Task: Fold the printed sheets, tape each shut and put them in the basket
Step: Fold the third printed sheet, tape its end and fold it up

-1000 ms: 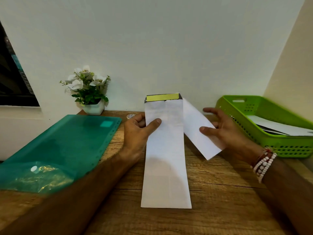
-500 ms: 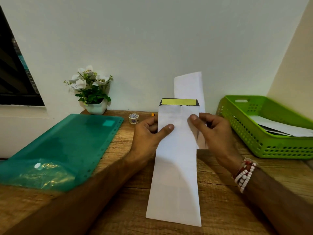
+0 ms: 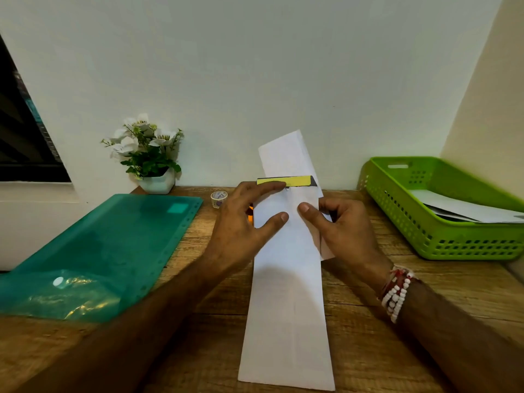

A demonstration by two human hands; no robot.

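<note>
Long folded sheet (image 3: 286,307) lies flat on the bench (image 3: 354,336), with the left hand (image 3: 241,222) on its far part, fingers straight and spread, pressing down. The right hand (image 3: 346,231) has its fingers curled and pinches a smaller folded sheet (image 3: 286,154), which tilts up behind the long one. Green basket (image 3: 397,222) sits at right (papers inside); tape roll (image 3: 219,197) is beside the left hand.

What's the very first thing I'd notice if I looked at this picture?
Probably the long white folded sheet down the middle of the wooden table, with the left hand pressing on it and the right hand gripping a second sheet that sticks up behind. After that, the bright green basket on the right, holding papers, and the teal plastic folder on the left.
</note>
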